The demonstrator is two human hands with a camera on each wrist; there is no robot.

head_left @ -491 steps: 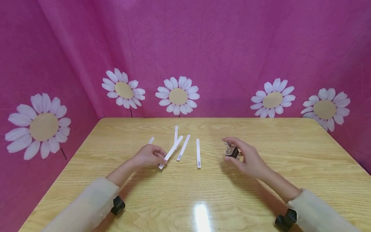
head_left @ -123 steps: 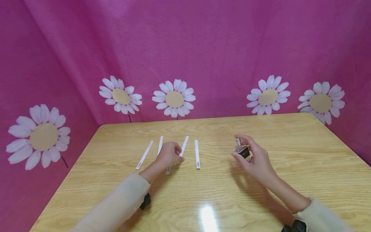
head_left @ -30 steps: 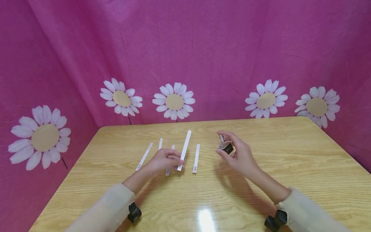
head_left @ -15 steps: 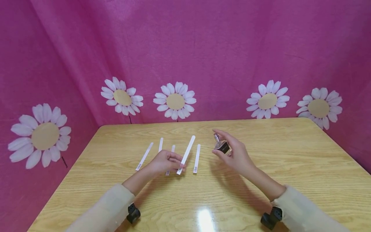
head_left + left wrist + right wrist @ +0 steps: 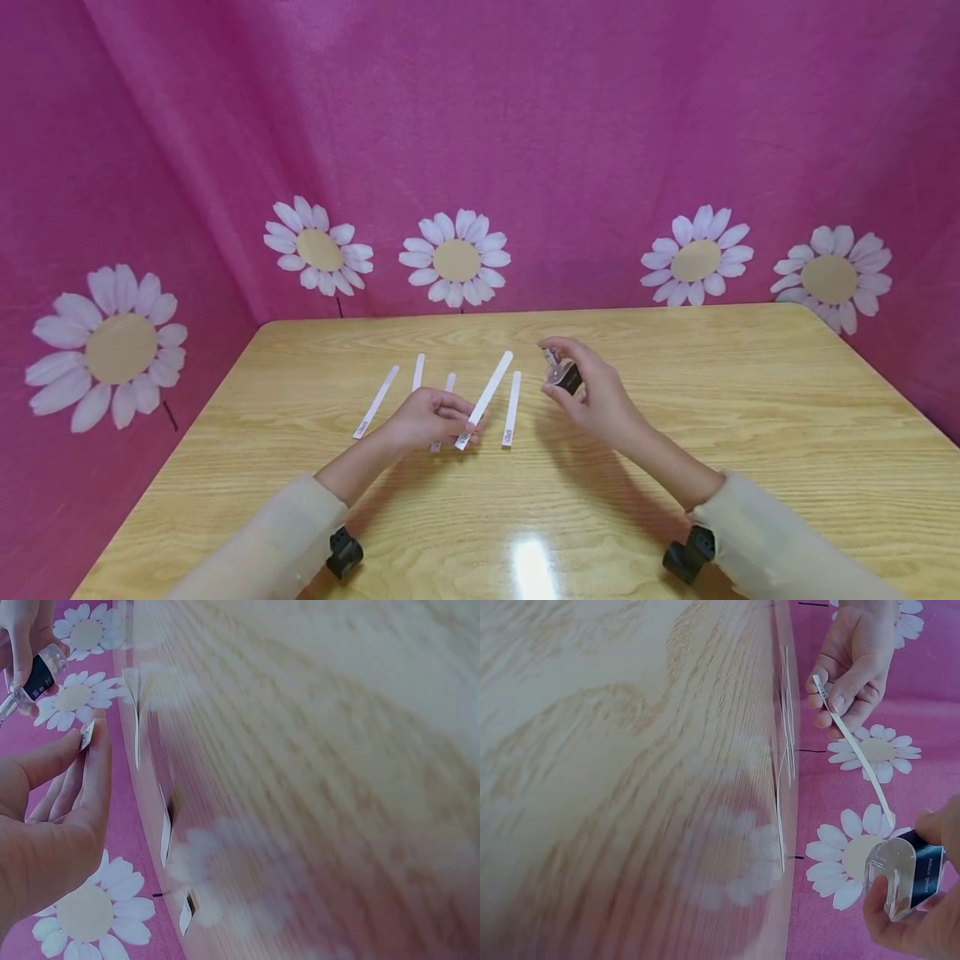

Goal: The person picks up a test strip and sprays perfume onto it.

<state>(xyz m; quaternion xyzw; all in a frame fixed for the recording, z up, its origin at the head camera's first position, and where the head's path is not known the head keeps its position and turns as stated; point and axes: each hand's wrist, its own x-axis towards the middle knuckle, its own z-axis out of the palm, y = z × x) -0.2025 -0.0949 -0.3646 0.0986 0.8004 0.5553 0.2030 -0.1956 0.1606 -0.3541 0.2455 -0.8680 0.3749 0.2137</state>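
Between thumb and fingers my left hand (image 5: 422,418) pinches a white perfume test strip (image 5: 491,387) by its printed end, held above the table and tilted up to the right. My right hand (image 5: 606,402) grips a small clear perfume bottle (image 5: 567,378) with a black label, its index finger on the spray top. The bottle's nozzle is close to the strip's far end, apart from it. In the right wrist view the bottle (image 5: 904,874) sits in the fingers, just below the tip of the strip (image 5: 864,759).
Several more white strips lie spread on the wooden table (image 5: 637,533): one strip (image 5: 512,408) right of the left hand, another strip (image 5: 377,402) at far left, others partly behind the hand. A pink flowered curtain (image 5: 570,150) hangs behind the table.
Over the last second my right hand has brought the perfume bottle leftward, nearer the strip. My left hand, which was reaching among the strips earlier, now holds one up, tilted further right.
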